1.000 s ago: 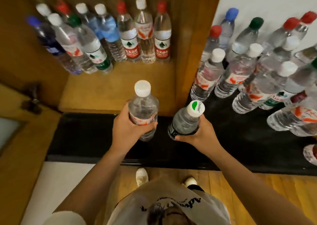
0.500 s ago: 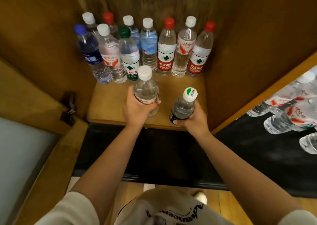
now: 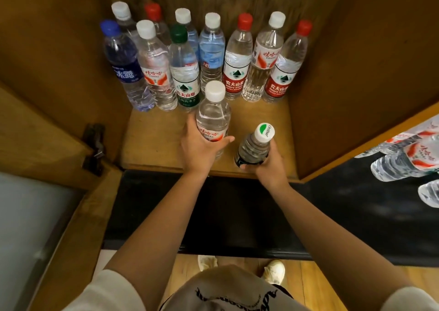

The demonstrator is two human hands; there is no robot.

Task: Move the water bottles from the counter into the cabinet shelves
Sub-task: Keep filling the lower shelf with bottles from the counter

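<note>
Moved deeper into the cabinet since half a second ago: both hands and their bottles, now over the wooden shelf (image 3: 152, 139) rather than at its front lip, with the white-capped bottle nearer the standing row.

Left hand (image 3: 202, 147): grip closed round the lower body of the white-capped bottle (image 3: 213, 118), thumb lying across its red-and-white label, fingers wrapped behind. Upright, clear, full-looking, just in front of the green-capped bottle (image 3: 184, 71) in the row. Cannot tell whether its base touches the shelf.

Right hand (image 3: 266, 161): grip closed round the base of the smaller bottle (image 3: 255, 147), fingers curled underneath. Tilted, white cap with a green mark leaning toward the camera, ribbed clear body, dark label at the bottom, near the shelf's front edge.

Behind, against the back wall, left to right: a blue bottle (image 3: 123, 66), then white-, red- and green-capped bottles standing upright and close together in two staggered rows.

Far right, on the black table (image 3: 356, 206): more clear bottles (image 3: 403, 163) with red-and-white labels, partly cut off by the frame edge.
</note>
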